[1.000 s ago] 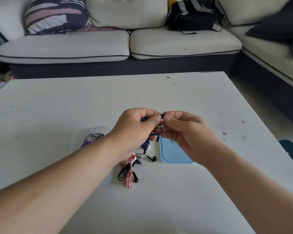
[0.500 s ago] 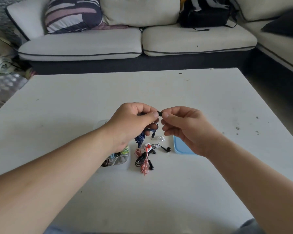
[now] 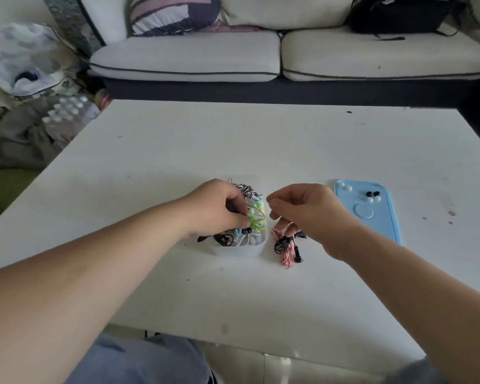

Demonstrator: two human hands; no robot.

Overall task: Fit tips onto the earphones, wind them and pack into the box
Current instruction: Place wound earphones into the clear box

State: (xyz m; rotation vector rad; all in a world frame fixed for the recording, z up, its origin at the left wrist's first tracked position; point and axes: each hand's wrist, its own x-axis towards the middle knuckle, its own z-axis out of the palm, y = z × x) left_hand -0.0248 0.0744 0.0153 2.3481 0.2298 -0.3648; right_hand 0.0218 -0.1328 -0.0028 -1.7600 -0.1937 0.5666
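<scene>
- earphones (image 3: 254, 217) lie wound in coils inside the clear box (image 3: 250, 252) near the middle of the surface (image 3: 261, 145); the left hand (image 3: 216, 209) reaches into it with fingers curled down among the coils; whether it grips one i cannot tell
- risk here: lifting that hand could snag a loop and drag a neighbouring coil out, or tip the light box; a black cord already hangs over the box's left rim
- right hand (image 3: 313, 214) hovers just right of the box, thumb and forefinger pressed together with nothing visible between them; its lower fingers reach the red-and-white earphones (image 3: 284, 253) lying loose on the surface; a hold on the cord i cannot confirm
- risk: that cord is tangled with a black one, so pulling one probably brings both
- tips (image 3: 372, 194) sit loose on the blue lid (image 3: 383, 225) to the right; a wrist brushing it could scatter them
- room: open surface beyond the hands toward the sofa (image 3: 183, 56); the lid is nearest the right edge; the near edge is well clear of the box
</scene>
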